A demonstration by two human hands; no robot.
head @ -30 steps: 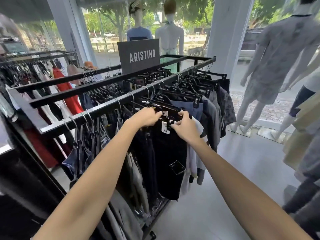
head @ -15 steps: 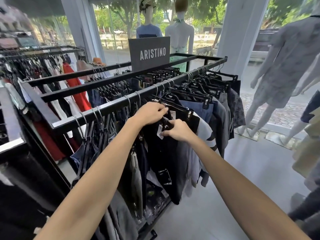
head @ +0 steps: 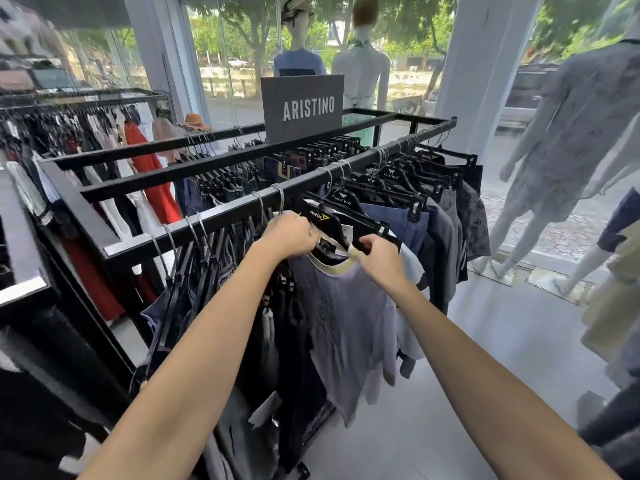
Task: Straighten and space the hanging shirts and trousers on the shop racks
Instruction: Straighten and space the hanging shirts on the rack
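A black metal rack [head: 221,218] runs from lower left to upper right, packed with trousers and shorts on black clip hangers. My left hand [head: 289,235] grips the left end of a black hanger [head: 332,221] just under the front rail. My right hand [head: 379,252] pinches the pale waistband of a grey-lilac garment [head: 343,327] that hangs from that hanger. Blue and grey shorts [head: 398,220] hang further right on the same rail. Dark garments [head: 194,292] crowd the rail to the left.
A grey ARISTINO sign [head: 303,109] stands on the rack's middle. A second rack [head: 79,133] with red and pale clothes is at the left. Mannequins [head: 568,143] stand along the glass front at right and behind. Grey floor [head: 485,341] lies to the right of the rack.
The black garment I handled earlier now hangs to the left. My hands have shifted to a grey-lilac garment, the right hand now on its waistband. The camera has moved closer.
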